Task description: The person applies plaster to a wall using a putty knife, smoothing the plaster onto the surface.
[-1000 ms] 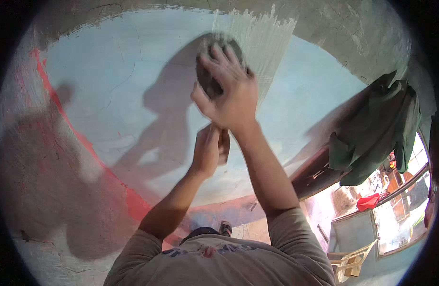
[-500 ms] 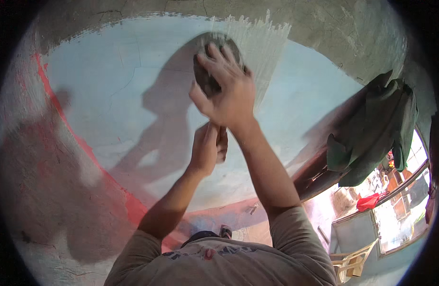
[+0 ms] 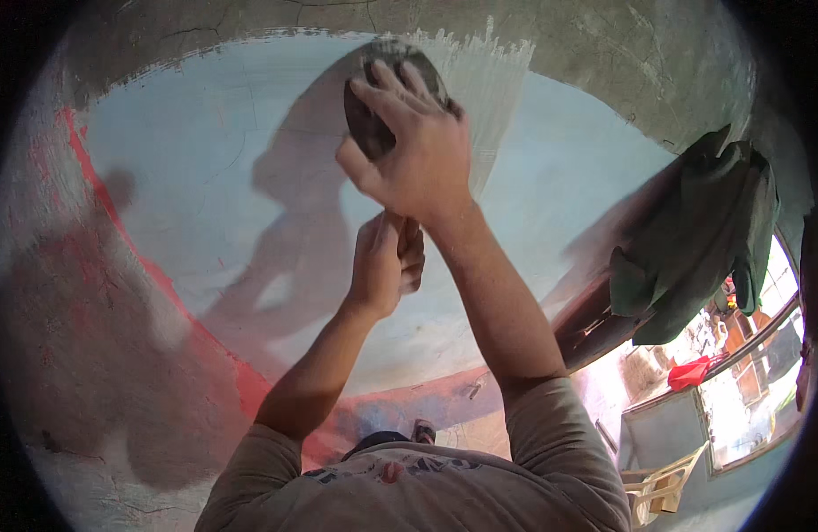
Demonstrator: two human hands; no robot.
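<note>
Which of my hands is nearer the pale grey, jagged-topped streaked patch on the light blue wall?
Right. Your right hand appears at the left side of the patch; your left hand is lower and farther left.

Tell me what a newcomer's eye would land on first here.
First, the right hand spread over a dark oval object, upper centre, in front of the pale blue wall area, with the left hand closed just below. Next, the red band curving along the blue's left edge, and the dark green cloth at the right.
</note>
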